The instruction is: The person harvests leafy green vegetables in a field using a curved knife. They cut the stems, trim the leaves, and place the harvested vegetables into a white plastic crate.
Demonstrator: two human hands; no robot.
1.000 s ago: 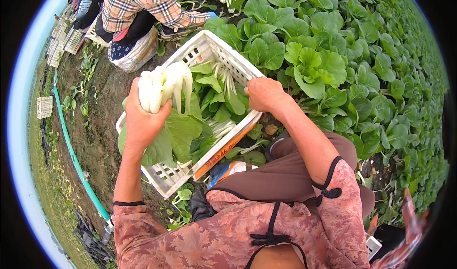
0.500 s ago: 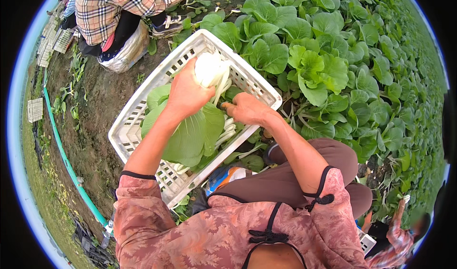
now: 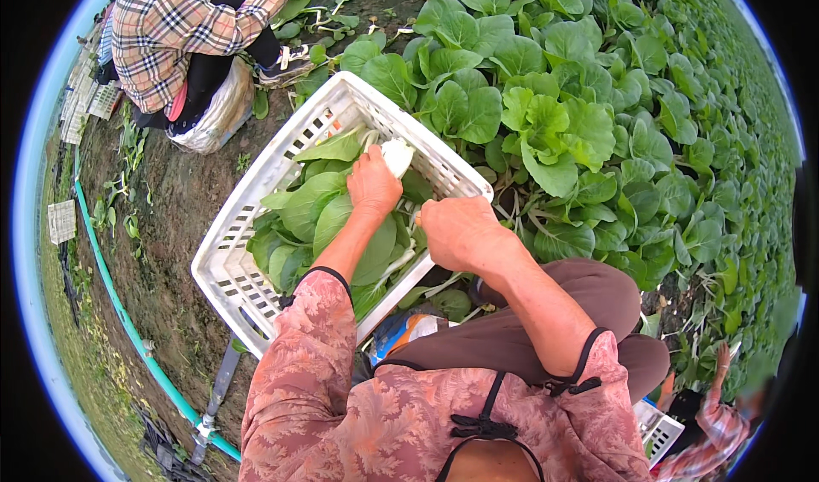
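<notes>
The left hand (image 3: 375,179) was closed around a bunch of greens (image 3: 397,154), back of the hand upward, the white stalk end poking out past the thumb side. That bunch was over the inside of the white crate (image 3: 203,264), toward its far right side, above other leafy greens (image 3: 311,205). The left forearm slanted up and rightward over the crate's near side, with the sleeve (image 3: 299,328) covering part of the near rim.

The right hand (image 3: 461,230) was curled into a fist over the crate's right-hand rim, knuckles toward the left hand but apart from it. A small bit of something pale showed at its fingers; what it gripped could not be told. The right forearm reached up and leftward from the crate's lower right, elbow bent. Growing plants (image 3: 554,132) stood right of the crate.
</notes>
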